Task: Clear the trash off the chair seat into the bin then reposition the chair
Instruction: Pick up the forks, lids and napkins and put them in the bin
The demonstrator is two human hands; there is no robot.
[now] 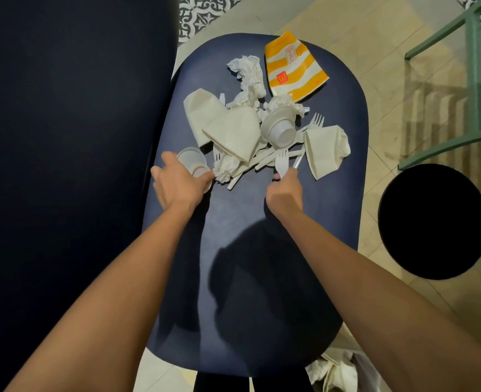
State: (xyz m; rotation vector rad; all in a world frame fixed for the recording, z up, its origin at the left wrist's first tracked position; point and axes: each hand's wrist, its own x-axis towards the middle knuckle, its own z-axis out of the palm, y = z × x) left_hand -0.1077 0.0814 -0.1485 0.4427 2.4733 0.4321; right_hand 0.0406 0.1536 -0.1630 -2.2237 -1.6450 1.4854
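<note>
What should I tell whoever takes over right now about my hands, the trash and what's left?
Left hand grips a small plastic cup at the pile's near left edge. Right hand pinches a white fork by its handle.
Napkins, stacked cups, more cutlery and an orange-striped fries box lie on the chair seat.
Done: little. Most of the pile is on the seat. A bag with crumpled paper at the bottom edge may be the bin.
Left: bin everything, then move the chair.
</note>
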